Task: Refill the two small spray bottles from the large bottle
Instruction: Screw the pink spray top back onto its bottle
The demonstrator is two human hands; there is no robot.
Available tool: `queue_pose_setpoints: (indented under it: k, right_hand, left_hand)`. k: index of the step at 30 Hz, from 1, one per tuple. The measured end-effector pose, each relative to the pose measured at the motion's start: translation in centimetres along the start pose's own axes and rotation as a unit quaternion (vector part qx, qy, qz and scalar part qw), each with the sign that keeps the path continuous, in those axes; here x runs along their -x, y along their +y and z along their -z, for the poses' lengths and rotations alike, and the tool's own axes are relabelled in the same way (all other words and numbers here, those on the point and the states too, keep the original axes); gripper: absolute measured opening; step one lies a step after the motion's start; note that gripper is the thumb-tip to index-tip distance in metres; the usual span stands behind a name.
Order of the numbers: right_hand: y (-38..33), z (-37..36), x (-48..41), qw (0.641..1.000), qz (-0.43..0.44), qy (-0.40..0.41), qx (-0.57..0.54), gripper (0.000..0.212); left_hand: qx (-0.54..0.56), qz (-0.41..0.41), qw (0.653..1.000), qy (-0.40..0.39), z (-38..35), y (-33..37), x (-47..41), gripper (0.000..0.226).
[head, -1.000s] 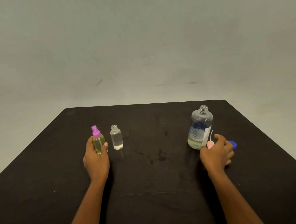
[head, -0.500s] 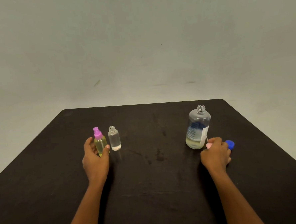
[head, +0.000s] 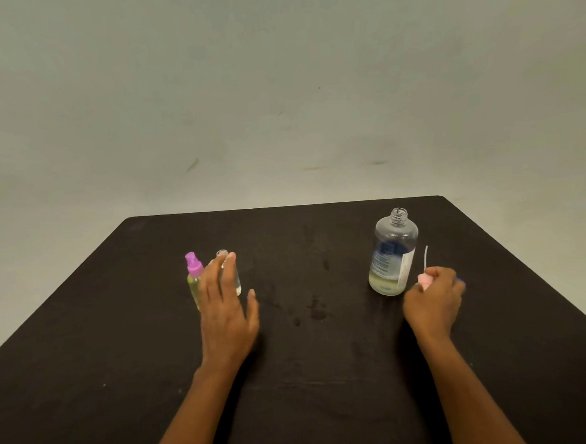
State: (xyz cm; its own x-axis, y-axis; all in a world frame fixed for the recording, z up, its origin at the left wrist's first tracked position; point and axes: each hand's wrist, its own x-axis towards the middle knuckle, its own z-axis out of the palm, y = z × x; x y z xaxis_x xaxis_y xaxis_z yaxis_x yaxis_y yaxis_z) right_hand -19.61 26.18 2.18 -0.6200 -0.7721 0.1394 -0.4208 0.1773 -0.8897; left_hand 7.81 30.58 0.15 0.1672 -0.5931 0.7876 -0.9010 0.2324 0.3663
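Observation:
Two small bottles stand side by side at the table's left-middle. One holds yellow liquid under a purple spray cap (head: 194,265). The other, a clear uncapped bottle (head: 232,277), is partly hidden behind my left hand (head: 226,305), whose straight, spread fingers reach its neck; I cannot tell if they touch it. The large clear bottle (head: 392,253) stands uncapped on the right, with a little yellowish liquid at its bottom. Just right of it, my right hand (head: 433,299) grips a pink spray head (head: 424,280) whose thin tube points up.
The black table (head: 310,358) has small wet spots near its middle. A blue cap (head: 461,282) peeks out behind my right hand. A pale wall rises behind the table's far edge.
My left hand let go of the purple-capped bottle and moved right, in front of the clear small bottle. My right hand lifted the pink spray head, so its tube shows.

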Motion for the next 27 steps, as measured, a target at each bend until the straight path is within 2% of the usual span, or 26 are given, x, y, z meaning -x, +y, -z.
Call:
queue_pose_setpoints:
  k: [4, 13, 20, 27]
  right_hand:
    - [0.0, 0.0, 0.0, 1.000, 0.000, 0.000, -0.019, 0.037]
    - [0.1, -0.2, 0.1, 0.999, 0.009, -0.011, -0.041, 0.033]
    - [0.3, -0.5, 0.1, 0.999, 0.014, -0.021, -0.039, 0.034]
    - [0.4, -0.5, 0.1, 0.999, 0.016, -0.025, -0.040, 0.031]
  left_hand:
    - [-0.024, -0.003, 0.998, -0.066, -1.9, 0.4, -0.4, 0.077]
    - [-0.065, 0.055, 0.992, -0.096, -4.3, -0.5, -2.2, 0.094]
    - [-0.087, 0.053, 0.993, -0.055, -4.9, -0.9, -2.3, 0.101]
    - [-0.094, 0.085, 0.992, -0.018, -4.5, -0.7, -2.3, 0.089]
